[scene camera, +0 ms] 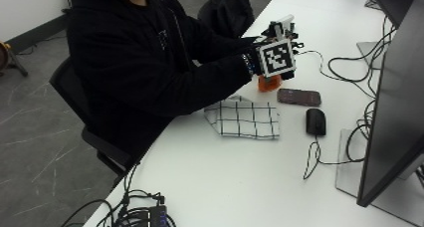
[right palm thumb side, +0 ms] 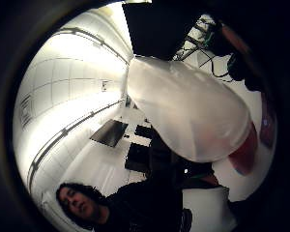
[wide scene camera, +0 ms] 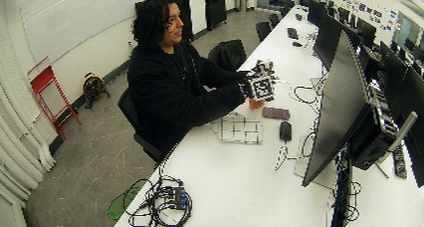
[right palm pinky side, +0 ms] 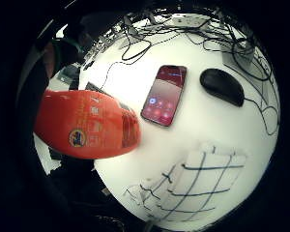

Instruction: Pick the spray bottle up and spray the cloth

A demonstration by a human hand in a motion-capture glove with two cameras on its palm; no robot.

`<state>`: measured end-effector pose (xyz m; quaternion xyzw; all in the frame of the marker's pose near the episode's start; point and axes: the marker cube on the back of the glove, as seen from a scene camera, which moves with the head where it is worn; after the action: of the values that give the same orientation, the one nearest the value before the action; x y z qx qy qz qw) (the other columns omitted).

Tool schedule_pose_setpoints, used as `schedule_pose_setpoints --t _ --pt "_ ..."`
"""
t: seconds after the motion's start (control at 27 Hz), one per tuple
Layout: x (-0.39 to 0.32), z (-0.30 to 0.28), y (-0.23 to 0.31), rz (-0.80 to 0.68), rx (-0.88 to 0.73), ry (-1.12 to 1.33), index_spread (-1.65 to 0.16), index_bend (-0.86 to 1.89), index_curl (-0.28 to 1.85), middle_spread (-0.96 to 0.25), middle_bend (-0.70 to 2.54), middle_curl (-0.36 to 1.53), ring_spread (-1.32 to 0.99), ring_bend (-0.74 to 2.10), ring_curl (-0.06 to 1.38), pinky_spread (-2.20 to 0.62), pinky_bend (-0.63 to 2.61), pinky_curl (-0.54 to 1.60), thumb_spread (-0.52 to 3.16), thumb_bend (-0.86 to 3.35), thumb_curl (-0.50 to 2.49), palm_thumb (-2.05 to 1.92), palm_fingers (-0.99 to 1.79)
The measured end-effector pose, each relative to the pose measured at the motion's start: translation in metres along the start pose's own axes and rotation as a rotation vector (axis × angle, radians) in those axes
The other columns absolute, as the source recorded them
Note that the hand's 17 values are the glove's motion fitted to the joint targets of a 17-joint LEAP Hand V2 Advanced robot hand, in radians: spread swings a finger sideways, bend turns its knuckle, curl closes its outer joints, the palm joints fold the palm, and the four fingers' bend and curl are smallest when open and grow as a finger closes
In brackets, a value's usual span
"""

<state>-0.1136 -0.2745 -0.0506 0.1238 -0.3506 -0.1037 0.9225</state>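
The orange plastic spray bottle [scene camera: 267, 82] hangs above the white table [scene camera: 232, 177] at upper centre, gripped by the black-gloved right hand [scene camera: 273, 55], above the white black-checked cloth [scene camera: 242, 118]; only the little-finger palm view shows its label.

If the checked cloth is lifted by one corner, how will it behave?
Probably floppy: the checked cloth lies folded and a little rumpled on the table. It likely unfolds and hangs limp. It looks thin, so probably light.
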Motion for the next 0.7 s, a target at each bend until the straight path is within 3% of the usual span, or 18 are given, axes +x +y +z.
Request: schedule_pose_setpoints --t 0.33,0.56,0.7 --pt "0.010 -0.050 0.050 0.052 -0.007 0.260 -0.35 0.07 0.37 -0.14 0.35 0.44 -0.16 0.50 0.39 0.06 0.39 0.38 0.85 -0.04 0.65 0.74 0.67" --pt "0.016 -0.079 0.105 0.079 -0.184 0.557 -0.38 0.15 0.37 -0.11 0.21 0.40 -0.12 0.37 0.38 0.15 0.40 0.39 0.93 -0.04 0.59 0.69 0.35" --pt "0.019 -0.089 0.141 0.059 -0.228 0.692 -0.39 0.15 0.35 -0.11 0.18 0.38 -0.12 0.34 0.34 0.17 0.38 0.37 0.98 -0.04 0.55 0.65 0.34"
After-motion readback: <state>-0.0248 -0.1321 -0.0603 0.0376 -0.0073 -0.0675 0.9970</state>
